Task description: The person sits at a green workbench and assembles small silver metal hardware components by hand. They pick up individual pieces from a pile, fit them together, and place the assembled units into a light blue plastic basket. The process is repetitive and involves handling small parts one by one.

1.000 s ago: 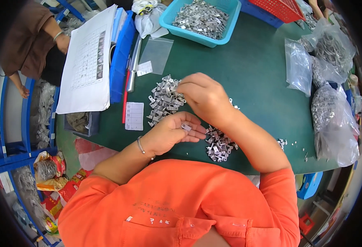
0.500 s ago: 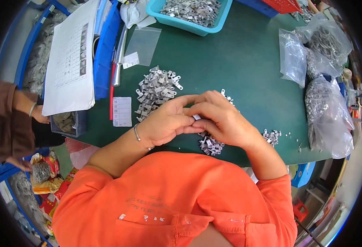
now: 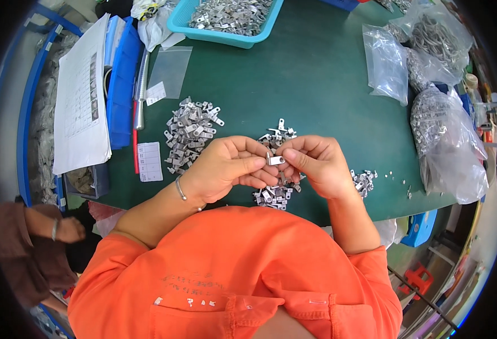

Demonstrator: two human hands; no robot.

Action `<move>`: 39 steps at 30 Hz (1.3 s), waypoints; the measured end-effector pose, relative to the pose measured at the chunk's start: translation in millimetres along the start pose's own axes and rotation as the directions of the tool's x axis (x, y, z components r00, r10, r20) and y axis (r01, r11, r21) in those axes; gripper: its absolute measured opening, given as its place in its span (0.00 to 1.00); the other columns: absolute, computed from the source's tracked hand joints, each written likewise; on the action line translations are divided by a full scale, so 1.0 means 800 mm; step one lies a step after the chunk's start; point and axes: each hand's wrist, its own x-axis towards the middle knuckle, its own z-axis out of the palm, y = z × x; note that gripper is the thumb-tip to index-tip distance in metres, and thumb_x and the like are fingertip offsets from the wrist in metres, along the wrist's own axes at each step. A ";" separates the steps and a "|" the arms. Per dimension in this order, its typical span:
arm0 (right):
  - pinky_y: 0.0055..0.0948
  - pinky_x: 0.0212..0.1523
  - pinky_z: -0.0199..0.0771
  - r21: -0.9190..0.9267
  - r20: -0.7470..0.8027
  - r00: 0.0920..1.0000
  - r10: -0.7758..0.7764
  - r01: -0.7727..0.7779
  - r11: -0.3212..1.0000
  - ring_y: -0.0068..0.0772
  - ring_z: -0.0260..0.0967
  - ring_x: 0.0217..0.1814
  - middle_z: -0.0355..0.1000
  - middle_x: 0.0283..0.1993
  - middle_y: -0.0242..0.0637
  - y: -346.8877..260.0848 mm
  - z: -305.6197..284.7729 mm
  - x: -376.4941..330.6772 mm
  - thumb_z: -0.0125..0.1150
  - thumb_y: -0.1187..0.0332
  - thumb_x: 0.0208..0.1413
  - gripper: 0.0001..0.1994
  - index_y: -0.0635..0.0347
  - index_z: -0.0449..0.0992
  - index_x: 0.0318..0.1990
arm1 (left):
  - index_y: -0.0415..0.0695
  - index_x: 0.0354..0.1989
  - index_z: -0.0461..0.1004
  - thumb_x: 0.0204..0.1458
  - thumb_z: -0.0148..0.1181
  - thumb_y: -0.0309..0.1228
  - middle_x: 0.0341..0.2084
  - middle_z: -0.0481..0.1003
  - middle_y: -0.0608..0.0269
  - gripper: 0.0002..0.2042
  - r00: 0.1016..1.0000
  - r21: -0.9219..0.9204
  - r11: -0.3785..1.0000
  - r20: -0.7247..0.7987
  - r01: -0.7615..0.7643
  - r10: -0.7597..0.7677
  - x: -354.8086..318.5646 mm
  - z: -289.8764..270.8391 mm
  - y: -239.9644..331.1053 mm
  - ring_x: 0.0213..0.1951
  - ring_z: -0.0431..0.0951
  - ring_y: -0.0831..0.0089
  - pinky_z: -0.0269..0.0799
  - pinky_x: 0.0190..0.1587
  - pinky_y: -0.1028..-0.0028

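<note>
Left hand [image 3: 226, 169] and right hand [image 3: 316, 164] pinch one small metal tab [image 3: 275, 160] at frame centre, near the green table [image 3: 316, 85] lower edge. We see bare mat above; since earlier, the hands sit lower.

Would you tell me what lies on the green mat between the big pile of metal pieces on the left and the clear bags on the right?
In the head view, a small cluster of metal pieces lies there, just beyond the fingertips; otherwise bare green mat.
</note>
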 end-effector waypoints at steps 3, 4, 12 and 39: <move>0.18 0.29 0.72 -0.031 -0.002 0.999 0.033 -0.033 0.999 0.19 0.72 0.28 0.77 0.32 0.36 -0.003 -0.005 -0.006 0.59 0.71 0.58 0.08 0.69 0.77 0.38 | 0.35 0.42 0.71 0.58 0.53 0.24 0.36 0.79 0.51 0.07 1.000 0.014 1.000 0.018 -0.014 0.014 0.003 0.003 0.000 0.36 0.82 0.65 0.80 0.37 0.74; 0.19 0.29 0.72 -0.046 -0.001 1.000 -0.012 0.012 0.999 0.19 0.72 0.29 0.77 0.32 0.36 -0.001 -0.006 -0.009 0.60 0.72 0.58 0.07 0.69 0.77 0.37 | 0.35 0.41 0.71 0.57 0.54 0.23 0.36 0.78 0.50 0.06 1.000 0.023 1.000 0.023 -0.007 0.006 0.004 0.005 0.001 0.36 0.82 0.65 0.80 0.37 0.74; 0.26 0.33 0.76 -0.725 0.148 0.631 -0.762 0.593 0.350 0.35 0.74 0.33 0.75 0.35 0.39 0.029 0.001 -0.024 0.65 0.85 0.42 0.10 0.64 0.78 0.33 | 0.37 0.31 0.74 0.49 0.57 0.12 0.36 0.75 0.58 0.06 0.836 0.653 0.543 0.288 -0.528 0.466 0.023 0.008 -0.016 0.37 0.78 0.73 0.75 0.41 0.78; 0.32 0.38 0.75 -0.768 0.153 0.574 -0.804 0.581 0.269 0.40 0.74 0.37 0.74 0.36 0.40 0.055 -0.021 -0.032 0.58 0.90 0.34 0.13 0.63 0.75 0.28 | 0.36 0.32 0.74 0.49 0.56 0.12 0.35 0.73 0.63 0.06 0.746 0.515 0.633 0.019 -0.577 0.665 0.027 -0.035 -0.007 0.36 0.75 0.77 0.73 0.39 0.80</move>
